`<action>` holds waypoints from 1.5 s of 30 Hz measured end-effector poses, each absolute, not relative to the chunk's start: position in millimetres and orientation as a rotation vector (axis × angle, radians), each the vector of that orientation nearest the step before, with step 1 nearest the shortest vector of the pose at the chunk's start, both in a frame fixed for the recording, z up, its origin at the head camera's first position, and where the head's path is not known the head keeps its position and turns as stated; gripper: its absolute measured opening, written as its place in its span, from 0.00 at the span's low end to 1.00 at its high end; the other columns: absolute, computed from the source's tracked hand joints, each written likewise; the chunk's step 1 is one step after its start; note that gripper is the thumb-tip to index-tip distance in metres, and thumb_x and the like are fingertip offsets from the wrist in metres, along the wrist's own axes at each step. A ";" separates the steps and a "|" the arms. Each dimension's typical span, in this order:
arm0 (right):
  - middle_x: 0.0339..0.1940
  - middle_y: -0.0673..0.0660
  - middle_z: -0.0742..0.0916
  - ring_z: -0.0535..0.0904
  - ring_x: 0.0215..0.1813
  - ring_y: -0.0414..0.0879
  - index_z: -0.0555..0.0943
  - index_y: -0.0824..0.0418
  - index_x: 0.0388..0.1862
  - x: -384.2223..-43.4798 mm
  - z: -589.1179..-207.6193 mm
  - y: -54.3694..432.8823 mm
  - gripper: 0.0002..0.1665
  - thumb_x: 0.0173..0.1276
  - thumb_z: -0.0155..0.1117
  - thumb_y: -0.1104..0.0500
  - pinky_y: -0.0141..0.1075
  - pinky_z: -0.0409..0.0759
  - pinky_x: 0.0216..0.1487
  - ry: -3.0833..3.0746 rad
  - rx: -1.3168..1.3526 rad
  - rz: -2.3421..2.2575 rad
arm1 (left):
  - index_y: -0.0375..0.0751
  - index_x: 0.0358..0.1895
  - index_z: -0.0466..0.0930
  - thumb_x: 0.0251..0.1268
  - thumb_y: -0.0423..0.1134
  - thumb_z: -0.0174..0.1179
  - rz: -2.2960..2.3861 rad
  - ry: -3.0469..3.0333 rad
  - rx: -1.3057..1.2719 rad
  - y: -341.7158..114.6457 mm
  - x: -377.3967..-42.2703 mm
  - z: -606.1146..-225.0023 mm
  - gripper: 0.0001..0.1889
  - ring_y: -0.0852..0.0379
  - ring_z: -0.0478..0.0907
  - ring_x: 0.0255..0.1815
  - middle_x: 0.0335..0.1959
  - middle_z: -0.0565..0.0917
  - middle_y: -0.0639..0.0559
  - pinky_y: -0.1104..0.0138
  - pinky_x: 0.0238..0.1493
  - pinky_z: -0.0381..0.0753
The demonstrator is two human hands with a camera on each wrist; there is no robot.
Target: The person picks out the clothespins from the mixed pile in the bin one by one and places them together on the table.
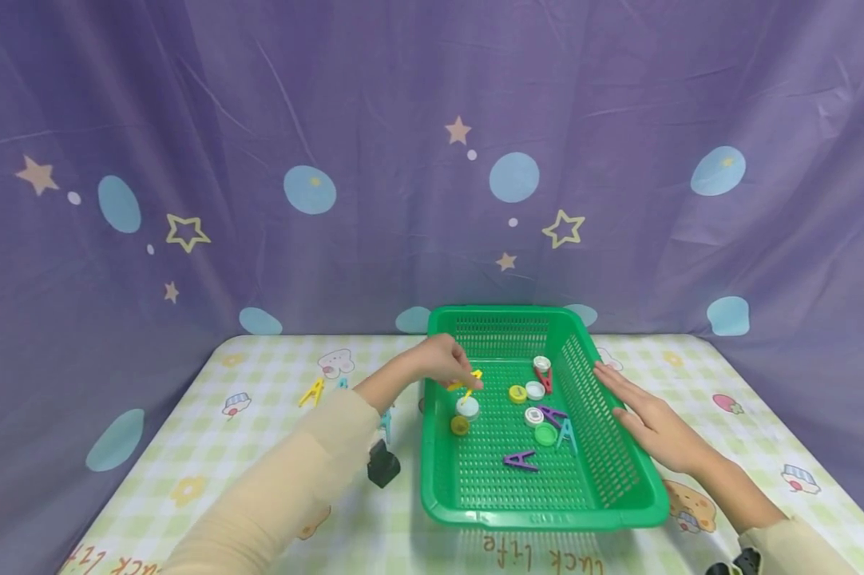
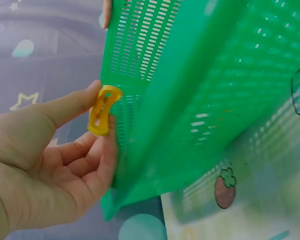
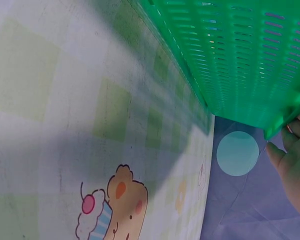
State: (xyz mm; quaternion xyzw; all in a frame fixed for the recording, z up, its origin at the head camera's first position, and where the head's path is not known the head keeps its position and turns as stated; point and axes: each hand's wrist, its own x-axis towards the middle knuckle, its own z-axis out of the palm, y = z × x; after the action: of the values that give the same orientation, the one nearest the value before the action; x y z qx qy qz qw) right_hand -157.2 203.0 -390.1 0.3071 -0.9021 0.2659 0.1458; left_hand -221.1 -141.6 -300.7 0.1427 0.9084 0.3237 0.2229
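My left hand [image 1: 441, 357] reaches over the left side of a green plastic basket [image 1: 540, 517]. Between thumb and fingers it pinches a yellow clothespin [image 2: 104, 110], which is above the basket floor in the head view. With fingers extended, my right hand [image 1: 655, 423] rests against the basket's right rim. Inside the basket lie a red clothespin [image 1: 544, 380], a purple clothespin [image 1: 521, 461], another purple clothespin [image 1: 552, 416] and a light-blue clothespin [image 1: 566, 435]. Several round caps lie among them, including a green cap [image 1: 545, 434] and a yellow cap [image 1: 517, 394].
Left of the basket, another yellow clothespin [image 1: 313, 392] lies on the checked tablecloth [image 1: 245, 487]. Light-blue clothespins, one of them here [image 1: 385, 426], are partly hidden by the left arm. A purple patterned curtain [image 1: 374, 120] hangs behind the table.
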 end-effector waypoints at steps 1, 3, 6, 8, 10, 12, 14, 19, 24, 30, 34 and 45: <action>0.75 0.67 0.65 0.40 0.75 0.18 0.59 0.64 0.74 -157.3 -390.2 203.0 0.31 0.73 0.48 0.64 0.07 0.41 0.67 -2.598 0.884 0.767 | 0.43 0.33 0.84 0.55 0.46 0.70 0.921 2.500 0.384 -144.6 -220.8 -301.2 0.11 0.62 0.76 0.27 0.26 0.81 0.55 0.65 0.39 0.84; 0.75 0.67 0.65 0.40 0.75 0.19 0.59 0.64 0.74 -157.5 -390.4 203.0 0.31 0.73 0.48 0.64 0.08 0.41 0.67 -2.598 0.885 0.770 | 0.43 0.35 0.84 0.55 0.46 0.70 0.969 2.480 0.368 -150.2 -220.2 -302.0 0.11 0.60 0.78 0.30 0.30 0.83 0.54 0.68 0.38 0.82; 0.75 0.67 0.65 0.40 0.75 0.20 0.59 0.64 0.74 -157.9 -391.0 203.2 0.31 0.73 0.48 0.64 0.07 0.41 0.66 -2.601 0.883 0.769 | 0.44 0.38 0.84 0.56 0.46 0.69 1.020 2.449 0.347 -158.0 -219.0 -302.1 0.12 0.60 0.80 0.34 0.33 0.84 0.52 0.69 0.38 0.82; 0.75 0.67 0.65 0.40 0.75 0.20 0.59 0.64 0.74 -158.2 -391.7 203.5 0.31 0.73 0.48 0.64 0.07 0.41 0.66 -2.603 0.881 0.766 | 0.44 0.40 0.84 0.57 0.47 0.69 1.033 2.432 0.333 -163.2 -218.3 -301.9 0.12 0.60 0.81 0.37 0.35 0.84 0.52 0.68 0.41 0.83; 0.75 0.67 0.65 0.40 0.75 0.19 0.59 0.64 0.74 -158.7 -392.4 203.9 0.31 0.73 0.48 0.64 0.07 0.41 0.66 -2.604 0.879 0.764 | 0.45 0.43 0.84 0.58 0.48 0.68 1.040 2.416 0.322 -169.0 -217.8 -302.3 0.14 0.60 0.82 0.39 0.38 0.84 0.53 0.68 0.43 0.84; 0.75 0.67 0.65 0.40 0.75 0.19 0.59 0.64 0.74 -159.3 -393.0 204.2 0.31 0.73 0.48 0.64 0.07 0.41 0.66 -2.603 0.880 0.765 | 0.45 0.45 0.84 0.58 0.48 0.67 1.055 2.396 0.317 -175.2 -216.6 -302.5 0.15 0.60 0.82 0.41 0.41 0.85 0.52 0.66 0.47 0.84; 0.75 0.67 0.65 0.40 0.75 0.19 0.59 0.64 0.74 -159.9 -393.4 204.4 0.31 0.73 0.48 0.64 0.07 0.41 0.66 -2.601 0.881 0.764 | 0.45 0.47 0.83 0.59 0.48 0.66 1.079 2.373 0.311 -181.7 -215.1 -303.1 0.16 0.60 0.82 0.43 0.44 0.84 0.52 0.65 0.49 0.83; 0.75 0.68 0.65 0.41 0.75 0.20 0.59 0.64 0.74 -160.6 -393.3 204.3 0.31 0.72 0.48 0.65 0.07 0.41 0.66 -2.601 0.878 0.761 | 0.40 0.50 0.81 0.62 0.45 0.64 1.170 2.317 0.307 -197.9 -209.0 -305.8 0.17 0.60 0.81 0.43 0.45 0.84 0.49 0.65 0.50 0.83; 0.75 0.68 0.65 0.40 0.75 0.19 0.59 0.64 0.74 -160.4 -392.6 204.0 0.31 0.73 0.48 0.64 0.07 0.41 0.66 -2.612 0.875 0.759 | 0.34 0.52 0.78 0.63 0.42 0.62 1.297 2.264 0.303 -217.7 -203.7 -313.5 0.18 0.59 0.80 0.41 0.42 0.83 0.49 0.61 0.56 0.82; 0.74 0.68 0.66 0.40 0.75 0.18 0.60 0.64 0.74 -160.7 -392.4 203.7 0.31 0.72 0.48 0.64 0.07 0.41 0.67 -2.602 0.880 0.748 | 0.33 0.58 0.75 0.66 0.43 0.60 1.379 2.250 0.284 -245.7 -200.3 -326.5 0.22 0.58 0.80 0.47 0.50 0.82 0.44 0.58 0.60 0.80; 0.74 0.68 0.65 0.40 0.75 0.18 0.59 0.64 0.74 -160.0 -392.4 203.4 0.31 0.72 0.48 0.64 0.07 0.41 0.66 -2.600 0.880 0.756 | 0.31 0.61 0.72 0.67 0.44 0.59 1.391 2.271 0.281 -264.5 -198.2 -334.6 0.25 0.53 0.80 0.55 0.57 0.79 0.39 0.57 0.62 0.79; 0.75 0.66 0.65 0.41 0.75 0.19 0.59 0.63 0.75 -158.6 -391.5 203.5 0.32 0.73 0.48 0.64 0.07 0.41 0.66 -2.613 0.864 0.778 | 0.27 0.57 0.74 0.66 0.42 0.60 1.414 2.378 0.178 -306.7 -189.1 -352.7 0.23 0.53 0.80 0.53 0.57 0.78 0.36 0.58 0.58 0.81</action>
State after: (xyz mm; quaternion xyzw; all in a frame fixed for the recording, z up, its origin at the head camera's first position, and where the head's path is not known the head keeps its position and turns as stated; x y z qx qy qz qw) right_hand -158.6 203.5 -391.5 0.2991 -0.9046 0.2693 0.1402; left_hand -189.1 -306.7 -352.7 0.0631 0.8432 0.5013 0.1838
